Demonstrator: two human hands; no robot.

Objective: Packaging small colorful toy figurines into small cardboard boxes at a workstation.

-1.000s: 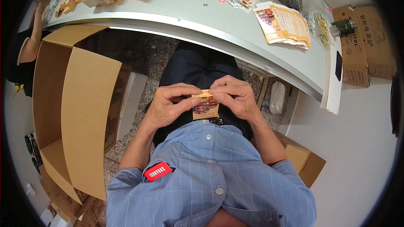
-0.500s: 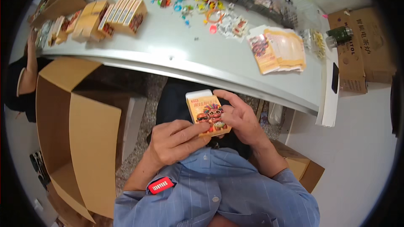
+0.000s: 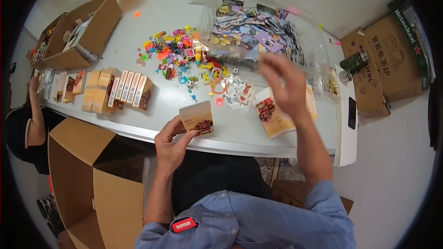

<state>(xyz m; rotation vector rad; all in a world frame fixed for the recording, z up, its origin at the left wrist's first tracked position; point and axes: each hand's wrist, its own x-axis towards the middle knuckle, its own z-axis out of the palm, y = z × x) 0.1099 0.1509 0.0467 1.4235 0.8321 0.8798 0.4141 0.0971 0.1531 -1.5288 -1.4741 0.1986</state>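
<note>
My left hand [image 3: 170, 144] grips a small orange-yellow carton [image 3: 200, 127] with cartoon figures on its front, thumb across the face and fingers behind. The carton stands tilted by the table's front edge, its white top flap raised. My right hand [image 3: 287, 87], blurred by motion, is stretched out over the flat printed cartons [image 3: 271, 121] with its fingers apart and nothing visible in them. Its fingertips are by the near side of a clear plastic bin [image 3: 318, 62] full of picture cards [image 3: 267, 34].
A pile of small colourful toys [image 3: 177, 50] lies left of the bin. Filled cartons [image 3: 131, 90] stand in a row at the left. A large open cardboard box [image 3: 117, 198] is on the floor; another person's arm [image 3: 36, 110] shows at far left.
The carton has gone from my lap up to the table's edge in my left hand. My right hand has let go of it and reached forward and right. The view has tilted up.
</note>
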